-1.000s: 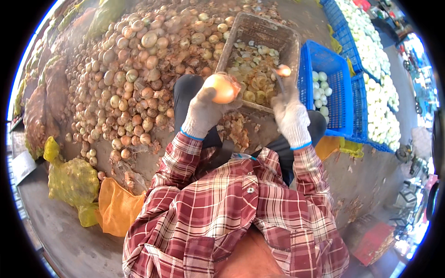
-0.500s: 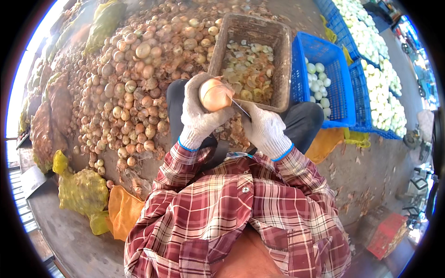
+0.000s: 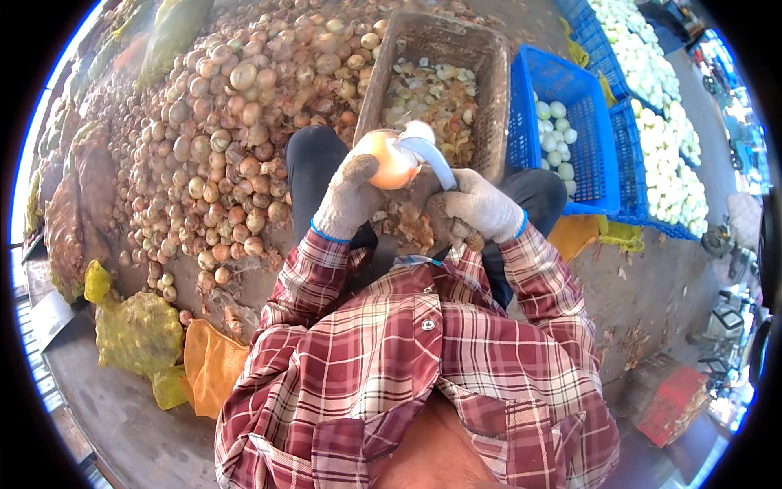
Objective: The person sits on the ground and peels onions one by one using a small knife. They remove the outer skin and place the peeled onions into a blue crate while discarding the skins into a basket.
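Note:
My gloved left hand (image 3: pixel 349 194) grips a brown-skinned onion (image 3: pixel 391 167) above my lap, its fingers wrapped around the left side. In my gloved right hand (image 3: pixel 482 204) is a knife (image 3: pixel 441 169); its pale blade curves up to the onion's upper right side, and the handle is mostly hidden by the fingers. Motion blurs the onion's top where the blade meets it. Just beyond my hands stands a dirty brown crate (image 3: pixel 498 98) with onion skins and trimmings (image 3: pixel 432 94) inside.
A big heap of unpeeled onions (image 3: pixel 220 143) spreads at the left. On the right, a blue crate (image 3: pixel 599 155) holds several peeled onions (image 3: pixel 556 134); fuller blue crates (image 3: pixel 631 159) stand beyond it. Yellow mesh sacks (image 3: pixel 140 330) and an orange sack (image 3: pixel 213 367) lie near left.
The knife has turned from edge-on to showing its broad blade, at the onion's upper side. My right hand has shifted slightly right and the onion is turned in my left.

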### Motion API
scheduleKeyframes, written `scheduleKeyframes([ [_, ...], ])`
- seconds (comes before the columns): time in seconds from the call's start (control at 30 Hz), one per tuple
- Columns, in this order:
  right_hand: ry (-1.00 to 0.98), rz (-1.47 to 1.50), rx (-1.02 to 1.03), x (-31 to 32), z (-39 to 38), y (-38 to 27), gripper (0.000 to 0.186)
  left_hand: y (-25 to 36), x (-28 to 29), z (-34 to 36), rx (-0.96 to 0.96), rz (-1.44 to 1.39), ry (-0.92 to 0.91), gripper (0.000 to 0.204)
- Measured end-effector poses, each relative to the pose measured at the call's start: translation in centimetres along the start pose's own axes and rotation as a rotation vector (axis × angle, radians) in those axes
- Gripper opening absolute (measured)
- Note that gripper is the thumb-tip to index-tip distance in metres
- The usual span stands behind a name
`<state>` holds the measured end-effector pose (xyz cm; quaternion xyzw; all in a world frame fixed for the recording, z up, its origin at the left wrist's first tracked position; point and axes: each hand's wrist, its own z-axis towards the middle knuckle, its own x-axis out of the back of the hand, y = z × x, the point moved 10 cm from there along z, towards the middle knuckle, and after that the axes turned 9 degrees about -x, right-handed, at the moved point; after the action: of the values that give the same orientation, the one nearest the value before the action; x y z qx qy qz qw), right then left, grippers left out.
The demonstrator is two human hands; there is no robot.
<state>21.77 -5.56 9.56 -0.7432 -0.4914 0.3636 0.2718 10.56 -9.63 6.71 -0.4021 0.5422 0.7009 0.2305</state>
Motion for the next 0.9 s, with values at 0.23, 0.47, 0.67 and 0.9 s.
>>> scheduleKeyframes([
  [0.23,0.722,-0.488,0.482,2.7,-1.4,-5.3,0.055,-0.2,-0.6,0.0,0.021,0.164,0.036,0.080],
  [0.47,0.848,-0.892,0.789,-2.4,-4.0,-8.7,0.040,1.1,-2.4,-0.3,-0.014,0.079,0.123,0.071],
  [0.67,0.626,-1.156,0.899,-5.9,-1.8,-5.6,0.024,-2.7,0.7,-0.2,0.071,-0.152,0.045,0.049],
  [0.9,0.370,0.435,0.510,4.8,-1.8,-3.7,0.030,-0.5,-0.5,0.2,0.058,-0.133,0.124,0.045],
])
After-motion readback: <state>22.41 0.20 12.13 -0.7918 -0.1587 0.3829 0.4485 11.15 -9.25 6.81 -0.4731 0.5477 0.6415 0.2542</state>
